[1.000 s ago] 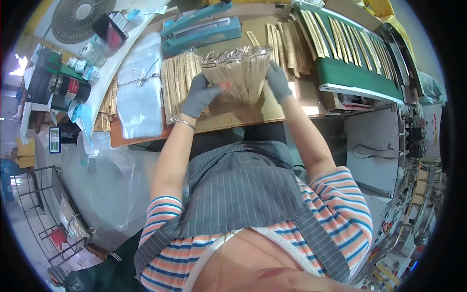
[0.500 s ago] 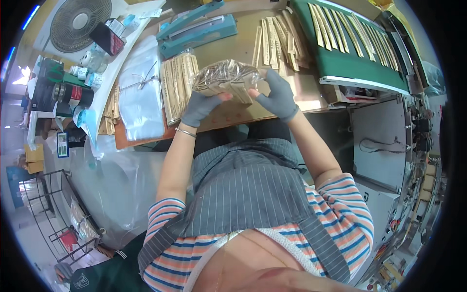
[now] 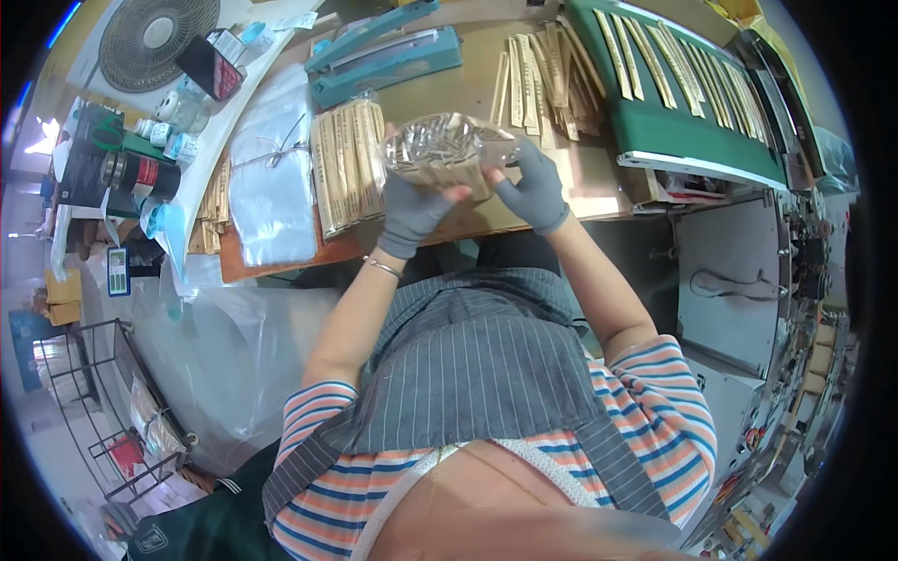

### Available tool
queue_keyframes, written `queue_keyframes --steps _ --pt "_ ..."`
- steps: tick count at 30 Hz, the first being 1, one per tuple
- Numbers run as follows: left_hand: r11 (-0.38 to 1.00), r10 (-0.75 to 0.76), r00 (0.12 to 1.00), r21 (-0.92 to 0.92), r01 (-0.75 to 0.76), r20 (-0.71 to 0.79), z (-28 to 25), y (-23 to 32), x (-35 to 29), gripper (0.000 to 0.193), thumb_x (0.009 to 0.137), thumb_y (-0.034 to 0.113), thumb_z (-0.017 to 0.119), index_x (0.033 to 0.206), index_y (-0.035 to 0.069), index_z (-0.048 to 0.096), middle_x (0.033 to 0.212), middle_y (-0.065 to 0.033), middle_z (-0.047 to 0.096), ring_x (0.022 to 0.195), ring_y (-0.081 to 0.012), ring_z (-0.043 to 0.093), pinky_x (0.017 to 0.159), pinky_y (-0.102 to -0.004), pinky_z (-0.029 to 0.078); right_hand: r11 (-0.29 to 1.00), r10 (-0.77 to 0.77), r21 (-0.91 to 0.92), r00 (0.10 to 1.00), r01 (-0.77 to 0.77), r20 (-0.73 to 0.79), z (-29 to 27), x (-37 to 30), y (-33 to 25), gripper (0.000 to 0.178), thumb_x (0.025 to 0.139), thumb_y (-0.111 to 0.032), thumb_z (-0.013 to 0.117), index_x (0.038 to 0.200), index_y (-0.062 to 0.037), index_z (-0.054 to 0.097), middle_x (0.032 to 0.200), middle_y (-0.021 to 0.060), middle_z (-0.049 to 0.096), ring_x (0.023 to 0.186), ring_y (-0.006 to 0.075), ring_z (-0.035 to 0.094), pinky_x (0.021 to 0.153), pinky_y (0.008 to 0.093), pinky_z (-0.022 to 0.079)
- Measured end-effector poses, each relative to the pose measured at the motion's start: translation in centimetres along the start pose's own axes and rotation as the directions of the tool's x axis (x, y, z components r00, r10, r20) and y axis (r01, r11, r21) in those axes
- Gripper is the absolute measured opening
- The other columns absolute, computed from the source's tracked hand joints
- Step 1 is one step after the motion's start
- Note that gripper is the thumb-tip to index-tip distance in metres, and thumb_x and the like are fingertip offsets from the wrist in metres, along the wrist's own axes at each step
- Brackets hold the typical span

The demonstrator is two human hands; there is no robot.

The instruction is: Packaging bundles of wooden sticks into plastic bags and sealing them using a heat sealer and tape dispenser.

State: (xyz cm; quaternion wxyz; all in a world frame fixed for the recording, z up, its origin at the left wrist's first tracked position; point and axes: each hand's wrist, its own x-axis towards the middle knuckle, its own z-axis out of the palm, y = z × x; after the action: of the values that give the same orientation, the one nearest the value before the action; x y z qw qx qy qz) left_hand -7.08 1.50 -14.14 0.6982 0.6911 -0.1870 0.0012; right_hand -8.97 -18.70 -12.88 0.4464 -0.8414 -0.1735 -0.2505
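A clear plastic bag of slim brown paper packets (image 3: 447, 140) is held up over the front edge of the worktable, between my two hands. Grey fingerless gloves cover both. My left hand (image 3: 412, 208) grips the bag's lower left side, its thumb on the near face. On the right side, my right hand (image 3: 533, 187) has its thumb against the near face; its other fingers are partly hidden behind the bag. The packets' ends show through the crinkled plastic on top. Just left of it, a filled bag of similar packets (image 3: 346, 168) lies on the table.
A stack of clear plastic bags (image 3: 271, 201) tied with string lies at the left. Behind stands a blue bag sealer (image 3: 388, 70). Loose packets (image 3: 543, 84) are heaped beside a green conveyor belt (image 3: 645, 126) carrying more in rows. A shelf (image 3: 220, 140) holds bottles and a fan (image 3: 157, 42).
My left hand has moved right and slightly toward me along the bag. The bag has tipped, so more of the packet ends show. The packets on the green belt have shifted position.
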Motion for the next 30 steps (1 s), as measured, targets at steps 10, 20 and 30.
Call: queue_keyframes --steps 10,20,30 --pt "0.991 0.130 0.961 0.059 -0.120 -0.245 1.9 1.7 0.7 0.056 0.066 0.016 0.079 0.111 -0.003 0.052 0.095 -0.0095 0.062 0.086 -0.0199 0.062 0.079 -0.0300 0.051 0.837 0.180 0.464 0.946 -0.291 0.269 0.0 1.5 -0.2 0.022 0.085 -0.017 0.063 0.100 -0.0019 0.057 0.078 0.0036 0.061 0.068 0.0114 0.056 0.061 0.0256 0.045" --pt "0.658 0.108 0.952 0.738 0.148 -0.287 2.9 -2.4 1.9 0.069 0.076 0.031 0.070 0.127 -0.004 0.039 0.117 -0.0234 0.051 0.108 -0.0360 0.052 0.092 -0.0423 0.041 0.459 0.731 0.426 0.603 -0.780 0.318 3.4 2.3 7.5 0.019 0.082 -0.021 0.066 0.079 -0.0032 0.061 0.065 -0.0016 0.055 0.056 0.0060 0.046 0.052 0.0216 0.037" --pt "0.511 0.308 0.902 0.748 -0.424 0.302 3.4 -1.3 -2.6 0.029 0.071 0.020 0.066 0.096 0.007 0.062 0.108 -0.0077 0.058 0.105 -0.0266 0.053 0.088 -0.0392 0.041 0.422 0.705 0.441 0.592 -0.792 0.389 3.6 3.4 6.3 0.018 0.083 -0.021 0.066 0.079 -0.0034 0.063 0.067 -0.0016 0.057 0.058 0.0050 0.047 0.053 0.0195 0.037"
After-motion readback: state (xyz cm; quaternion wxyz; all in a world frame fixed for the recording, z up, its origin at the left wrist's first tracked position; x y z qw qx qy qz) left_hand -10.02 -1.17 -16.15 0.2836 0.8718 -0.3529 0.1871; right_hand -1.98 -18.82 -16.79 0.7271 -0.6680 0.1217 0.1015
